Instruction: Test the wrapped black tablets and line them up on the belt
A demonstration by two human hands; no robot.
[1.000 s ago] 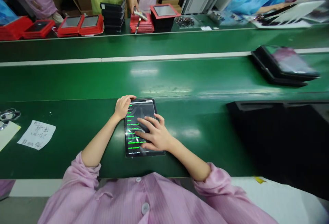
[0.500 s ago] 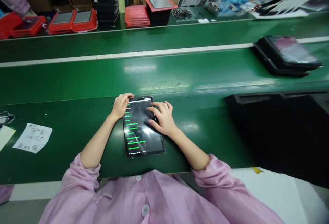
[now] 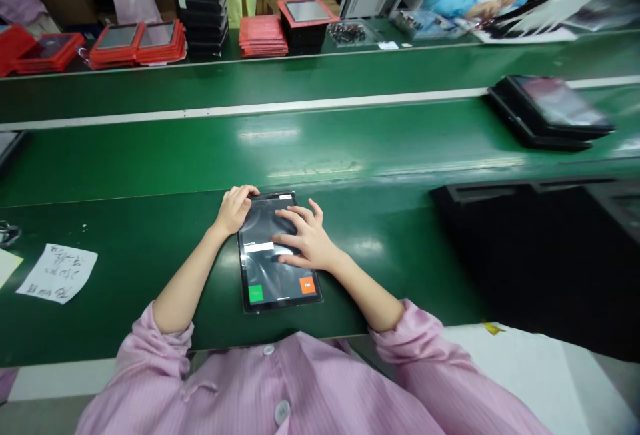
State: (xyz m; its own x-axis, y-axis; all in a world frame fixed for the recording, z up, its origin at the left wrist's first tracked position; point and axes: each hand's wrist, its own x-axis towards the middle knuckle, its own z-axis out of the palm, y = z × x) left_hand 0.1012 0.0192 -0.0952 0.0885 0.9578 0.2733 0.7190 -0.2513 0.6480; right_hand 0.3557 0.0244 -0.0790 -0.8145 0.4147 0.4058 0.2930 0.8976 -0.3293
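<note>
A black tablet (image 3: 280, 275) lies flat on the green table (image 3: 150, 268) in front of me. Its dark screen shows a white bar, a green square at the lower left and an orange square at the lower right. My left hand (image 3: 235, 210) rests at the tablet's upper left corner, its fingers bent over the edge and holding it. Over the middle right of the screen is my right hand (image 3: 307, 238), fingers spread and nothing in it. Whether its fingertips touch the glass is unclear.
Stacked devices (image 3: 550, 112) sit at the right on the green belt (image 3: 350, 135). A large black item (image 3: 530, 255) covers the near right. Paper notes (image 3: 59, 272) lie left. Red cases (image 3: 263, 36) and black stacks (image 3: 203, 22) line the far shelf; people stand beyond.
The green text list on the tablet has given way to a screen with a white bar and two coloured squares. My right hand has shifted left and slightly down. Another device appears at the left edge.
</note>
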